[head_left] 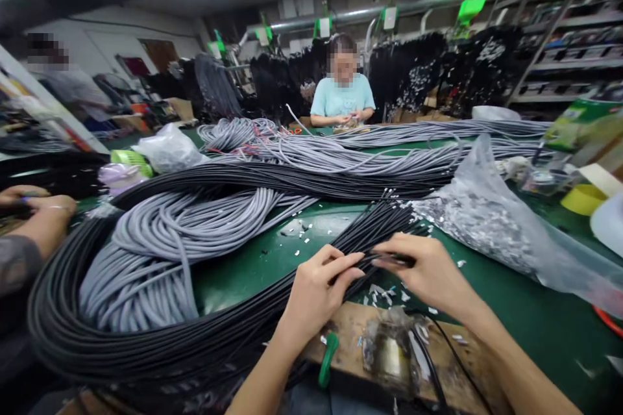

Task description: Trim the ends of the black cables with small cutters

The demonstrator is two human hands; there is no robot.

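My left hand is closed in a pinch on one black cable from the big black cable bundle that loops across the green table. My right hand is closed on the end of the same black cable, just right of the left hand. Both hands hover above a wooden block at the table's near edge. Small white bits lie scattered under the hands.
Grey cable bundles fill the left and the far side. A clear plastic bag of small white pieces lies right. A person in a light blue shirt works opposite. Another person's hand rests at the left edge.
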